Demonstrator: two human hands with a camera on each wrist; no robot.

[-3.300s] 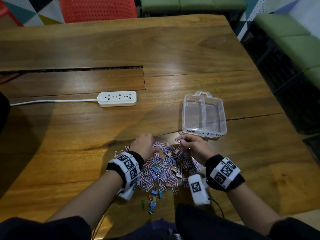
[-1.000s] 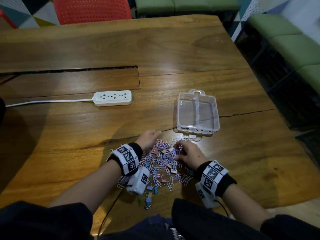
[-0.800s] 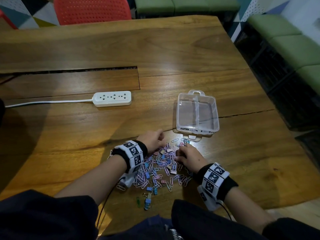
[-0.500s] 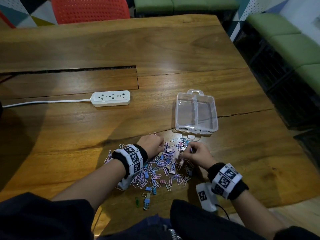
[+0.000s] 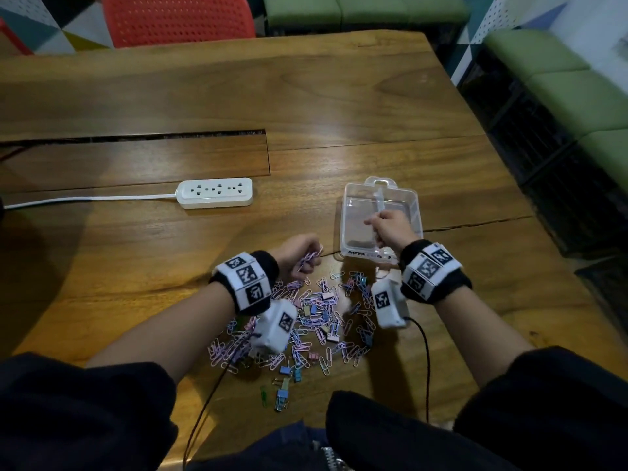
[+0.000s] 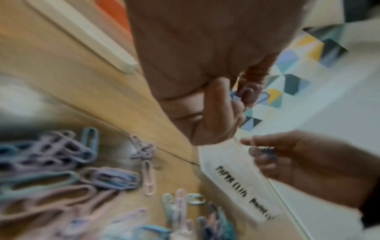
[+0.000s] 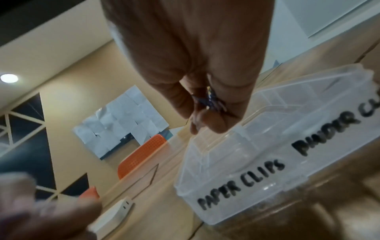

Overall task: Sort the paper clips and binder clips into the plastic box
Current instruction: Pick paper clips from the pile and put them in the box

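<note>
A pile of pastel paper clips and small binder clips (image 5: 319, 317) lies on the wooden table in front of me. Beyond it stands the clear plastic box (image 5: 353, 215), split into two compartments marked "PAPER CLIPS" (image 7: 240, 186) on the left and binder clips on the right. My right hand (image 5: 372, 226) hovers over the left compartment by the divider, pinching a few small clips (image 7: 209, 100). My left hand (image 5: 307, 263) is lifted just left of the box's near corner. Its fingers are curled round several pink and purple paper clips (image 6: 244, 95).
A white power strip (image 5: 215, 193) with its cord lies to the left of the box. A long slot (image 5: 136, 137) runs across the table behind it. A red chair (image 5: 176, 18) stands at the far edge, with green benches (image 5: 560, 79) to the right.
My right hand has left the pile and risen forward to above the box with clips in it. My left hand has lifted off the pile with a bunch of paper clips.
</note>
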